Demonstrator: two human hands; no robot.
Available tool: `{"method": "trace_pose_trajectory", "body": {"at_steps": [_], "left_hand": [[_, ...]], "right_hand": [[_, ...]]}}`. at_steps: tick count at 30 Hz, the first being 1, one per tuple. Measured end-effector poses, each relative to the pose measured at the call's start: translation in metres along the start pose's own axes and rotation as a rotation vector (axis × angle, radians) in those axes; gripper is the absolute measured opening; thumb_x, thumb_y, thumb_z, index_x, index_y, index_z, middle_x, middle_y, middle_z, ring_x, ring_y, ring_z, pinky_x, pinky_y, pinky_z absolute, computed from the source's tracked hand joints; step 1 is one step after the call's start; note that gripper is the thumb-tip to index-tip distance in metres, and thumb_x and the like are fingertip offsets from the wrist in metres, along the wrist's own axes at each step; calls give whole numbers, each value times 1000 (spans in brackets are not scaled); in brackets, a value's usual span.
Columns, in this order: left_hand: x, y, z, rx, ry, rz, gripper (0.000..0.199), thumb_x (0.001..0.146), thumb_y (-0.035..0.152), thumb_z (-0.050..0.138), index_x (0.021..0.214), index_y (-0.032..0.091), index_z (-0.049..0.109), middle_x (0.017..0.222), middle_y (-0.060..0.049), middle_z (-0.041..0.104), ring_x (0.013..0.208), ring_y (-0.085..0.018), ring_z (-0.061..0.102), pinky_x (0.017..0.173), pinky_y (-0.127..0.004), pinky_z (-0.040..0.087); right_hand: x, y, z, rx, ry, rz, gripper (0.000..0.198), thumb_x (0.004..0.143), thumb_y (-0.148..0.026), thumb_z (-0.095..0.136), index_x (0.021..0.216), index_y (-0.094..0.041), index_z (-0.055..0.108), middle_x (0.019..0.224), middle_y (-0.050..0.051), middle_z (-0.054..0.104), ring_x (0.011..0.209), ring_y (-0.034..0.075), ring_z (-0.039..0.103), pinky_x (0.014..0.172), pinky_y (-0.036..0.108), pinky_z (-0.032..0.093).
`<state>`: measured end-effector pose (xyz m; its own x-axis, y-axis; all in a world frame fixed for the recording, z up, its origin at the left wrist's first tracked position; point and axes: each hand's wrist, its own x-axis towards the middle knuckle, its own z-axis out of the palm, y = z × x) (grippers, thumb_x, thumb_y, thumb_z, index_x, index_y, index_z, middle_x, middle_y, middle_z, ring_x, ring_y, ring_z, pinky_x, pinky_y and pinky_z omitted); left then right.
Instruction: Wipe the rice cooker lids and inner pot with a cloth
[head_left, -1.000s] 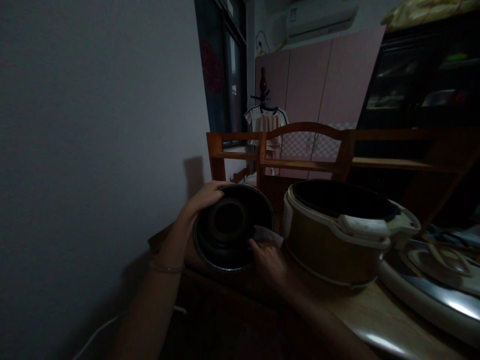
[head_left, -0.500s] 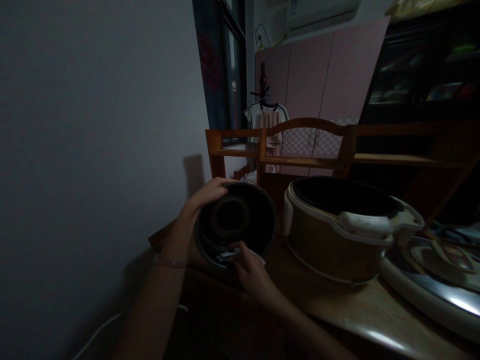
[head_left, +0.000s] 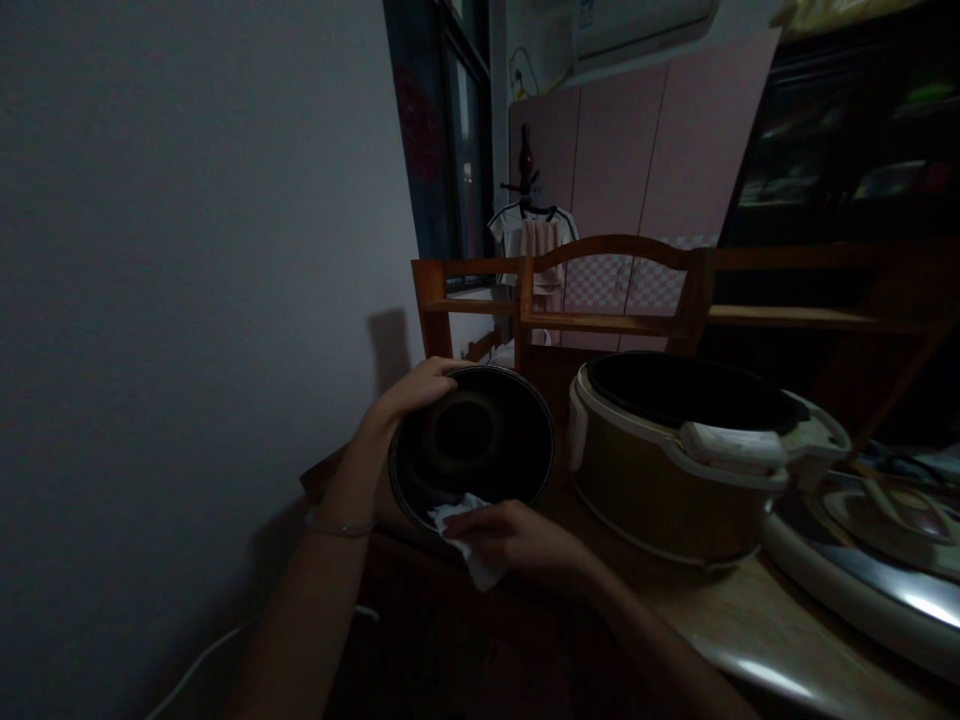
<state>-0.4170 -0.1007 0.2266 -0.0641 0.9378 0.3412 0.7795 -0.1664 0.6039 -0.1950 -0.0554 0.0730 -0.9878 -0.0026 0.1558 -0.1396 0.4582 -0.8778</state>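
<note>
A dark round inner pot [head_left: 517, 430] is tilted on its side, its mouth facing me. My left hand [head_left: 424, 388] grips the pot's upper left rim, thumb on the inside. A white tissue [head_left: 480, 568] is pinched in my right hand [head_left: 517, 535] at the pot's lower rim; part of it lies over the edge and part hangs below. To the right stands the rice cooker body [head_left: 660, 500], with a pale rim and handles and a dark, open interior.
The cooker's lid [head_left: 862, 540], shiny and round, lies at the right of the table [head_left: 675, 620]. A wooden shelf rail [head_left: 615, 322] runs along the back. The wall [head_left: 225, 250] is close on the left, and a white cable [head_left: 202, 655] hangs below.
My right hand has moved from inside the pot's lower wall out to its front rim, and more of the tissue shows now. My left hand stays on the rim.
</note>
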Motion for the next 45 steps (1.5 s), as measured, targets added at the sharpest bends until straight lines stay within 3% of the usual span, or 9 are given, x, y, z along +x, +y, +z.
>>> {"method": "trace_pose_trajectory", "body": {"at_steps": [4,8,11,18,27,36,41,45], "left_hand": [[-5,-1,-2,-33,-21,17,63,63,11,44,122,18,65,118,0,70,108,-22,63,98,-33,48],[-5,-2,-2,-11,12,-11,62,62,11,44,120,16,66,115,-1,71,108,-22,63,100,-34,46],[-5,0,-2,-5,12,-18,61,63,11,45,119,16,67,116,-1,71,110,-22,62,101,-34,46],[-7,7,-1,7,-1,-8,61,63,10,45,120,17,67,114,-2,71,106,-21,64,100,-36,47],[-11,3,-2,-7,5,-13,58,67,12,46,121,18,66,115,-2,71,103,-20,65,98,-35,47],[-15,8,-2,26,30,-13,57,68,13,47,121,18,66,118,0,70,108,-22,63,102,-34,45],[-16,18,1,16,-18,-7,55,71,15,49,123,21,65,117,1,70,105,-20,65,98,-33,48],[-13,21,6,23,-51,30,53,75,16,49,125,23,63,124,1,67,112,-19,62,102,-31,44]], "right_hand": [[-1,1,10,-359,57,-94,45,89,-19,53,134,-30,54,130,1,61,111,19,61,93,26,45],[3,7,21,-811,132,-74,53,92,-22,54,143,-26,40,126,7,63,106,20,64,88,27,48],[7,13,24,-965,118,-114,49,94,-26,52,142,-24,40,123,8,64,101,19,66,83,25,49],[5,13,24,-947,164,-151,44,97,-31,48,141,-25,43,123,8,65,107,18,64,88,26,49],[1,18,21,-879,162,-80,33,97,-29,47,129,-28,56,117,3,68,104,18,65,86,26,50],[-4,32,18,-936,161,-144,38,96,-24,49,134,-22,52,127,5,63,115,17,59,96,28,47],[-15,33,10,-974,125,-177,44,93,-14,49,137,-21,48,134,6,58,123,16,54,101,29,44],[-29,28,-1,-988,169,-184,39,95,-16,47,134,-19,51,130,8,61,122,17,55,104,31,43]]}}
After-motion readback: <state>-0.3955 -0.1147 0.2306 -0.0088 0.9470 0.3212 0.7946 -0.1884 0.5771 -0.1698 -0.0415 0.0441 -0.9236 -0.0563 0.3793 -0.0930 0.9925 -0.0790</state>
